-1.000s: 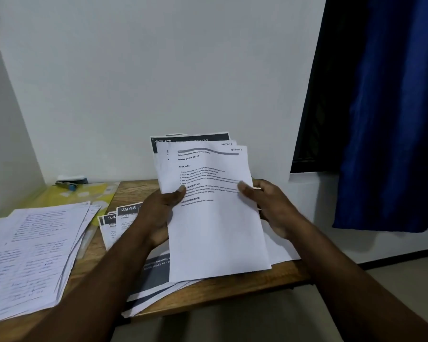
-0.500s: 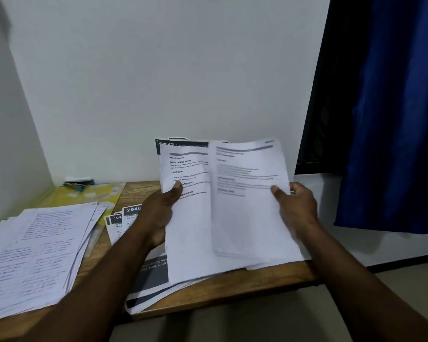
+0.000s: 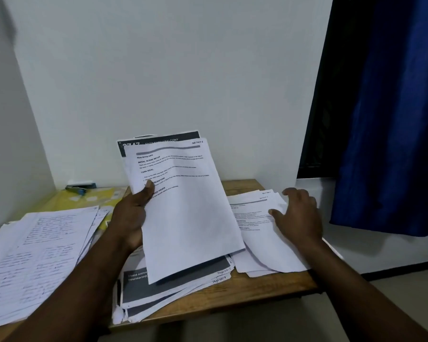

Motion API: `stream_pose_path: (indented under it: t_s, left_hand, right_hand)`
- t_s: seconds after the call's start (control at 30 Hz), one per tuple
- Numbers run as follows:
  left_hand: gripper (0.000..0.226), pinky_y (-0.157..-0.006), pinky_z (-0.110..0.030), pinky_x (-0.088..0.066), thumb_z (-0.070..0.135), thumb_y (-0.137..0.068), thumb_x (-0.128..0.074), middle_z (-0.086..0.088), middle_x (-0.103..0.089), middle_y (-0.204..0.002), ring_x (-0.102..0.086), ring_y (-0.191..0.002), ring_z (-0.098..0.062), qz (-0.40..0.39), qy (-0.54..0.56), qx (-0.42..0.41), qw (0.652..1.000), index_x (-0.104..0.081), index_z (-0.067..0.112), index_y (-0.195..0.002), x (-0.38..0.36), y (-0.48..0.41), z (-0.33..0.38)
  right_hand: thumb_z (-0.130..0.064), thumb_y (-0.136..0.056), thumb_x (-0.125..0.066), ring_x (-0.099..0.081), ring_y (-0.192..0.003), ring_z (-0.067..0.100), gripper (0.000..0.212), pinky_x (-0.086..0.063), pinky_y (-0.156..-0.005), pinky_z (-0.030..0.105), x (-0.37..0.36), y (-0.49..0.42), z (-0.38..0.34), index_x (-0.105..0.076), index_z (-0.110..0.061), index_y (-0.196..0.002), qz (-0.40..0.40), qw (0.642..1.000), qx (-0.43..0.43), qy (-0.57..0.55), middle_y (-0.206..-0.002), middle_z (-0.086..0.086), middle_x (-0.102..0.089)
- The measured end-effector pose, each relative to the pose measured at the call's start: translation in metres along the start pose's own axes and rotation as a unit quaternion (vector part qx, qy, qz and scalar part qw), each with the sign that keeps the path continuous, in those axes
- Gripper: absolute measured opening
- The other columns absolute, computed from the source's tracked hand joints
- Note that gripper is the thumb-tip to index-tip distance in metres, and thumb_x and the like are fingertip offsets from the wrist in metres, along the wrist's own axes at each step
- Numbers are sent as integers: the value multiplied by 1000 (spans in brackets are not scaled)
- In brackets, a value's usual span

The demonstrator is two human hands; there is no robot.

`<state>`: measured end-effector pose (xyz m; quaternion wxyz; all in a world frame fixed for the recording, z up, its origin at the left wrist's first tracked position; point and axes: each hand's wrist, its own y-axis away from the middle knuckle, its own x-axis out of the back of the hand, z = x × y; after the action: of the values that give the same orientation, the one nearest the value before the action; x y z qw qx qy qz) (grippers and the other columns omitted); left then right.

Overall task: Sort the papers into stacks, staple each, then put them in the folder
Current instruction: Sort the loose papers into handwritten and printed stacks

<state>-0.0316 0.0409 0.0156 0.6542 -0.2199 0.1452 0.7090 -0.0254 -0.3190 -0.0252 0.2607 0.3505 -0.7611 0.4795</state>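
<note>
My left hand (image 3: pixel 134 215) grips a bundle of printed sheets (image 3: pixel 183 206) by its left edge and holds it tilted up above the desk. The front sheet is white with typed headings; a dark-banded sheet shows behind it. My right hand (image 3: pixel 298 215) lies flat, fingers spread, on a small stack of typed sheets (image 3: pixel 257 245) at the desk's right end. A stack of handwritten pages (image 3: pixel 37 253) covers the left side. More dark-banded printed sheets (image 3: pixel 173 290) lie under the raised bundle. A yellow folder (image 3: pixel 97 198) lies at the back left, with a blue stapler (image 3: pixel 80 187) on it.
The wooden desk (image 3: pixel 245 290) stands in a white corner, with walls behind and to the left. A blue curtain (image 3: pixel 386 114) hangs at the right over a dark window. The right stack overhangs the desk's right end.
My right hand has carried the front sheet off the bundle to the right and laid it on the right stack. The left hand kept the bundle raised.
</note>
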Motion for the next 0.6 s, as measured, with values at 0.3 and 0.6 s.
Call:
stream_pose_path:
  t_s: [0.3, 0.6]
  left_hand:
    - [21, -65, -33, -64, 26, -103, -64, -3, -82, -107, -80, -90, -19, -62, -23, 5, 998, -74, 16, -119, -19, 8, -3]
    - [26, -70, -31, -64, 31, -103, -63, -2, -81, -111, -79, -95, -15, -83, -46, 29, 995, -74, 15, -120, -21, 15, -9]
  right_hand:
    - [-26, -91, -82, -77, -86, 11, 23, -57, -69, 22, 33, 13, -98, -73, -14, -108, -224, 827, 2, -515, -97, -5, -81]
    - [-36, -74, -92, -78, -99, 27, 41, -60, -97, 55, 4, 15, -79, -75, -18, -106, -131, 832, -74, -534, -104, 1, -81]
